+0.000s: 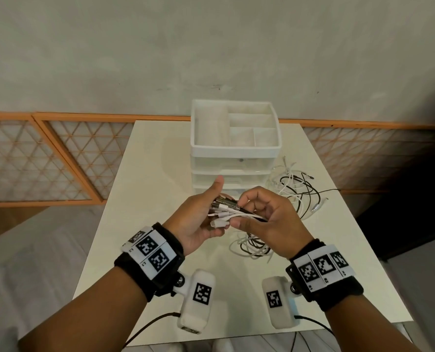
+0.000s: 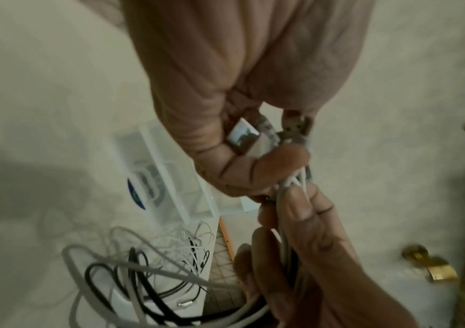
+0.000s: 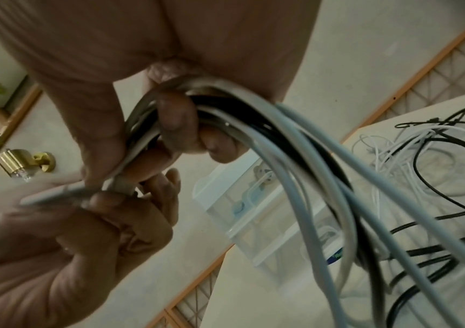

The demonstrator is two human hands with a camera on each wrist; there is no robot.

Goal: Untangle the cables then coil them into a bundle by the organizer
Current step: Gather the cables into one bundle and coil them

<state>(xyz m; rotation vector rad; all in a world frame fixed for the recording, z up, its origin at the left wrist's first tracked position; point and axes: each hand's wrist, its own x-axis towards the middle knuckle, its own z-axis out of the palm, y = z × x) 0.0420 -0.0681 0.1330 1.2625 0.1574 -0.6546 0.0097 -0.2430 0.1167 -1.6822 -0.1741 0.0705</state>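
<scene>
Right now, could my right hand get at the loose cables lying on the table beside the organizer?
Probably not yet: the right hand is pinching the cable bundle together with the left hand. The loose cables lie unobstructed beside the organizer.

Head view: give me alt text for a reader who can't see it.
Both hands, left hand and right hand, grip gathered cable ends above a white table. Loose black and white cables trail right, beside a white drawer organizer.
</scene>
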